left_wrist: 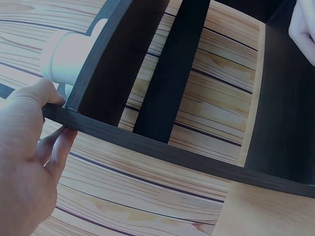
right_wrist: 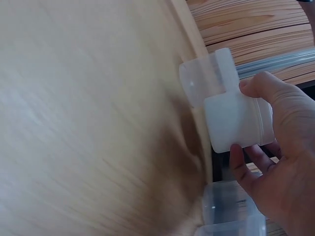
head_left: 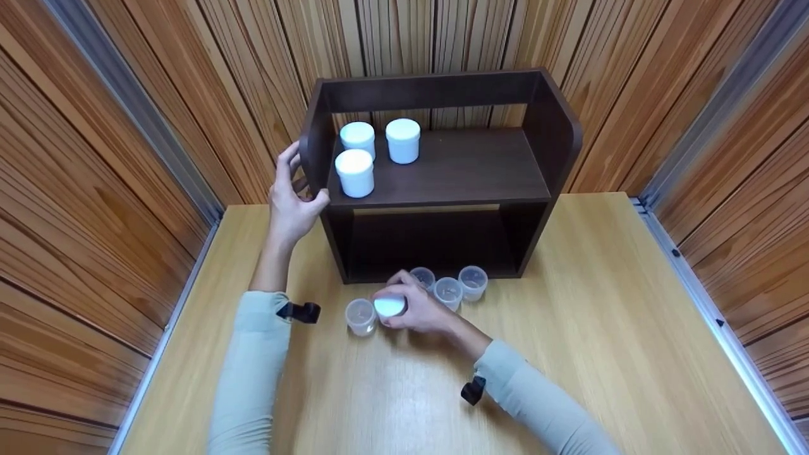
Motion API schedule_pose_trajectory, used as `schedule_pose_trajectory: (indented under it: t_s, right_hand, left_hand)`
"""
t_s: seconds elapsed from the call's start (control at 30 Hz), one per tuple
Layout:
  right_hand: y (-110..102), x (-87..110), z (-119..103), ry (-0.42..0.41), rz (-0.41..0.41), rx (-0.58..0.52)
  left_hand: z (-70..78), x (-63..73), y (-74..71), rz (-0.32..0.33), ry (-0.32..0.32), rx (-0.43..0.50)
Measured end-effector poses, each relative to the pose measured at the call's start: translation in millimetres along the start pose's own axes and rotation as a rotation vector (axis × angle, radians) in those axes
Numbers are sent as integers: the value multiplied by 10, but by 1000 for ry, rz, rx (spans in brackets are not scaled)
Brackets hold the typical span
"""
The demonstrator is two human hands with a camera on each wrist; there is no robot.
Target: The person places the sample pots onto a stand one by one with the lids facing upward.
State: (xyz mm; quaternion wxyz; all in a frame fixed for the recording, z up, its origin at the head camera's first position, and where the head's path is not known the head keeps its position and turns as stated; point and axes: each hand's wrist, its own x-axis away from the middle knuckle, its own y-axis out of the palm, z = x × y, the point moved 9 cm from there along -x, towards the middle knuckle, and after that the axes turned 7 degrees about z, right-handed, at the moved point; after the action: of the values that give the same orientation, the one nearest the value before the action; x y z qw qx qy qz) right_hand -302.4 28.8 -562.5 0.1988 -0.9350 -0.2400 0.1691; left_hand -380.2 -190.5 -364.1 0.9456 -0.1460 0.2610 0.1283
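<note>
My right hand (head_left: 414,308) grips a white lidded jar (right_wrist: 231,122) by its upper part, thumb on one side and fingers on the other. The jar is upright just above or on the table; I cannot tell which. Immediately left of it stands a clear plastic jar (head_left: 360,318). Three more clear jars (head_left: 448,293) stand right of the hand, one partly hidden by it. My left hand (head_left: 292,205) holds the left side panel of a dark brown shelf (head_left: 461,167), thumb and fingers on opposite faces in the left wrist view. Three white jars (head_left: 356,174) stand on the upper board's left part.
The shelf's lower compartment (head_left: 430,243) opens toward me, behind the clear jars. Beneath everything is a light wooden table (head_left: 392,404). Wood-patterned walls (head_left: 95,158) close in the back and both sides, with metal rails (head_left: 714,316) along the table's side edges.
</note>
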Motion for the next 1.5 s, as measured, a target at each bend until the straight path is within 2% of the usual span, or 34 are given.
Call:
schedule_pose_trajectory:
  t_s: [0.27,0.97,1.23,1.5]
  right_hand:
    - [-198,-33,-168,-16,44,5]
    - [-616,-76,-650,-68,76,16]
    - [-830,-52,-732,-105,143,-13]
    - [-1029,-18,-678,-60,219,-75]
  left_hand:
    - [21,-23,-4,11,18,-3]
    - [0,-5,8,-1,4,-13]
    - [-23,12,9,1,-10,23]
    - [-3,5,9,-2,1,10]
